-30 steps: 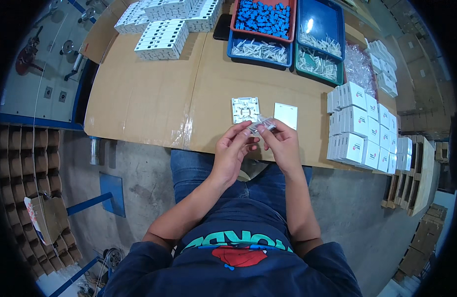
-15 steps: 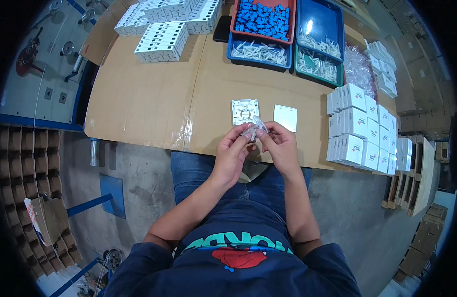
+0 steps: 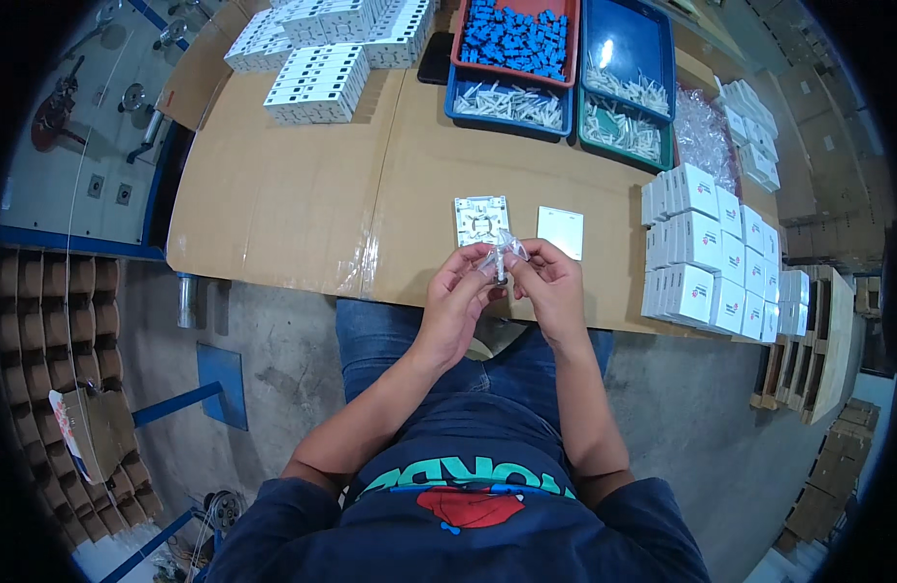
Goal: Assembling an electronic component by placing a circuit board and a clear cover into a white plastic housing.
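A small clear plastic bag (image 3: 509,243) is pinched between the fingertips of my left hand (image 3: 454,299) and my right hand (image 3: 553,293), just over the table's front edge. A small pale, narrow piece (image 3: 501,268) shows at the bag, between the two hands; its kind is too small to make out. Right beyond my fingers lies a square white plastic base (image 3: 481,212) with moulded fittings, its near edge partly covered by the bag and fingers. To its right, past my right hand, a flat white square cover (image 3: 560,231) rests on the cardboard.
Brown cardboard (image 3: 303,209) covers the table. Small blue parts fill a red tray (image 3: 456,60); blue trays (image 3: 550,133) and a green tray (image 3: 604,152) hold pale slim pieces. White boxes (image 3: 701,238) are stacked at right, white units (image 3: 317,83) at far left. A dark phone-like slab (image 3: 437,58) lies between.
Both hands stay in nearly the same place, still on the bag. The fingers have shifted slightly, and the narrow pale piece now shows upright between them.
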`<state>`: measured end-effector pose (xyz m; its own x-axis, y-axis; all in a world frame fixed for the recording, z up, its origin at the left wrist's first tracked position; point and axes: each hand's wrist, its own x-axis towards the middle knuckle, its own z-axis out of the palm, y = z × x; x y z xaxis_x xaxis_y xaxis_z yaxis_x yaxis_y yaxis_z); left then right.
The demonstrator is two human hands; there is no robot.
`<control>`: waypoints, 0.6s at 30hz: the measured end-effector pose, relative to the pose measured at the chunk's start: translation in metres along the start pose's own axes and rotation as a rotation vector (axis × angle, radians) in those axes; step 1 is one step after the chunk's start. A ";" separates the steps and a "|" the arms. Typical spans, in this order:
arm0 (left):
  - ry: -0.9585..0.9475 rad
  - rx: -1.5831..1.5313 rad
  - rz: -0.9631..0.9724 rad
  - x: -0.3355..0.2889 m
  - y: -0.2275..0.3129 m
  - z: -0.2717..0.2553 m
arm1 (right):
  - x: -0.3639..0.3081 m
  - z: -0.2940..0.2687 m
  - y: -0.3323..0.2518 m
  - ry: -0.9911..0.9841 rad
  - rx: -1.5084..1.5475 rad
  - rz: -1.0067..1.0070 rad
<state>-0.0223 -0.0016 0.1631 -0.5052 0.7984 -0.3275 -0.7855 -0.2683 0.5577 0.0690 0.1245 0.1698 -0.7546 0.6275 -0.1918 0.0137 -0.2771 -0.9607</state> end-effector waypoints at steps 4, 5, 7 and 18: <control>-0.023 0.203 0.107 0.002 0.000 0.005 | 0.000 -0.001 -0.002 0.040 -0.011 0.008; -0.045 0.250 0.135 0.001 0.001 0.006 | 0.000 -0.001 -0.002 0.040 -0.010 0.009; -0.067 0.297 0.162 0.001 0.002 0.006 | 0.000 -0.001 -0.002 0.030 -0.005 0.012; 0.033 0.340 0.172 0.004 -0.006 -0.007 | -0.003 0.001 -0.003 -0.050 -0.023 0.009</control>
<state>-0.0224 -0.0001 0.1536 -0.6346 0.7382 -0.2287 -0.5279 -0.1981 0.8259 0.0707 0.1232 0.1732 -0.7860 0.5880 -0.1911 0.0357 -0.2654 -0.9635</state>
